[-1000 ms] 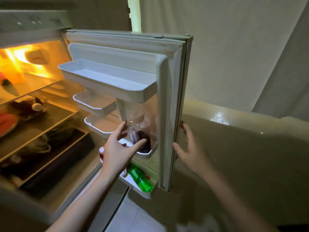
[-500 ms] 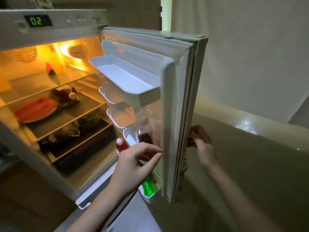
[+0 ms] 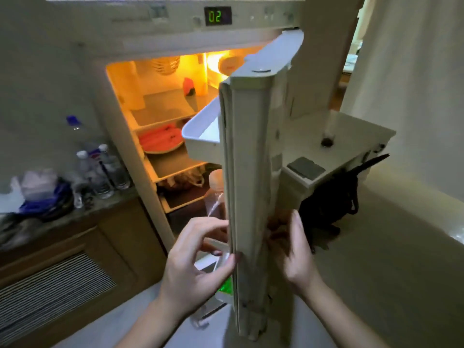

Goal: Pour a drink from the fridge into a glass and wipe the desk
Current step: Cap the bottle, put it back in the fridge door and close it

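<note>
The fridge stands open and its door (image 3: pixel 248 172) faces me edge-on. In the door rack a clear bottle (image 3: pixel 215 189) with a pale cap stands half hidden behind the door edge. Lower down shows part of a green bottle (image 3: pixel 226 285). My left hand (image 3: pixel 198 262) hovers on the inner side of the door, fingers loosely curled, a fingertip at the seal, holding nothing. My right hand (image 3: pixel 295 249) lies with straight fingers against the door's outer face. On the white desk (image 3: pixel 356 131) to the right stands a tall clear glass (image 3: pixel 328 134).
Inside the lit fridge, a plate of red watermelon slices (image 3: pixel 160 141) sits on a shelf. Several water bottles (image 3: pixel 105 169) and bags crowd the counter at left. A grey pad (image 3: pixel 306 167) lies on the desk and a black bag (image 3: pixel 331 204) sits under it.
The view has swung left, so the door now shows edge-on and the counter and desk appear. My left hand has drawn back slightly from the bottle. My right hand has shifted lower on the door's outer face.
</note>
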